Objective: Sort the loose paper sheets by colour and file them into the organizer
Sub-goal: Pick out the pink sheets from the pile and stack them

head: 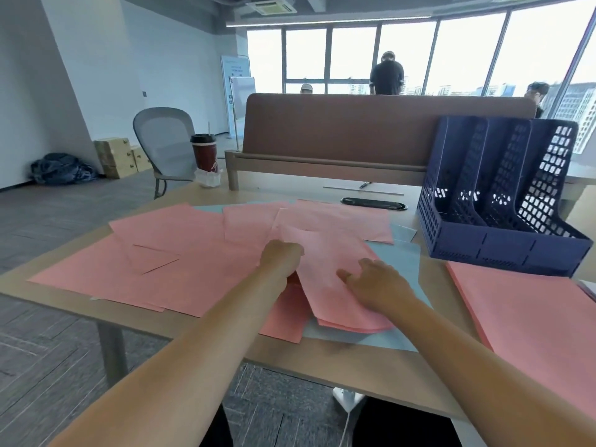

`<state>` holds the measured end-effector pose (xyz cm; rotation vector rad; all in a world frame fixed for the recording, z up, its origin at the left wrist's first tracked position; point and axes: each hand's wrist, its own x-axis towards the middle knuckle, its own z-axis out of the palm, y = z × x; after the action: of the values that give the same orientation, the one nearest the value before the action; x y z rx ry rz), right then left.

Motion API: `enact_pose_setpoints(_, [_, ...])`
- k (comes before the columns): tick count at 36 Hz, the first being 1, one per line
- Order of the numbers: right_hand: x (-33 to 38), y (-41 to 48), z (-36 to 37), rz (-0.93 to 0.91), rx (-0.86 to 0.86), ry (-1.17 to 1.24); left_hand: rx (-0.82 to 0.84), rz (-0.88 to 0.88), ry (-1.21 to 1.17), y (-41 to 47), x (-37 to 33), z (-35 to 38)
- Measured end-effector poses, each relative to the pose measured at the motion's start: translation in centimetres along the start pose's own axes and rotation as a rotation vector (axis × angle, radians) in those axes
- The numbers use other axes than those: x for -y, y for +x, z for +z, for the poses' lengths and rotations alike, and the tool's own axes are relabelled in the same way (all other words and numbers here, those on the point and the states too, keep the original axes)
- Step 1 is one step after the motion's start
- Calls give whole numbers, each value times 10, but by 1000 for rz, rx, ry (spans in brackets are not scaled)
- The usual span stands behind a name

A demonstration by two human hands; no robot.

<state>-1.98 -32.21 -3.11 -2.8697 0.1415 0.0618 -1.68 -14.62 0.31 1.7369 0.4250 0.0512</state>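
Several loose pink sheets lie spread over the wooden desk, with pale blue sheets showing beneath them. My left hand grips the left edge of a small pile of pink sheets in the middle. My right hand rests flat on that same pile, fingers spread. A dark blue mesh organizer with three empty upright slots stands at the right rear. A neat stack of pink sheets lies in front of it.
A red cup with a straw stands at the desk's far left corner. A brown partition closes the back. A pen and a black cable slot lie behind the papers. A grey chair stands left. Three people stand by the windows.
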Motion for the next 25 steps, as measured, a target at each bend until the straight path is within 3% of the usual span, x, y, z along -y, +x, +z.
enact_pose_setpoints(4, [1, -1, -2, -7, -33, 10, 80, -17, 52, 0, 2, 0])
enact_pose_setpoints(13, [4, 25, -11, -17, -101, 121, -44, 207, 218, 21, -7, -19])
enact_pose_setpoints(25, [22, 113, -16, 25, -43, 101, -127, 165, 214, 74, -19, -16])
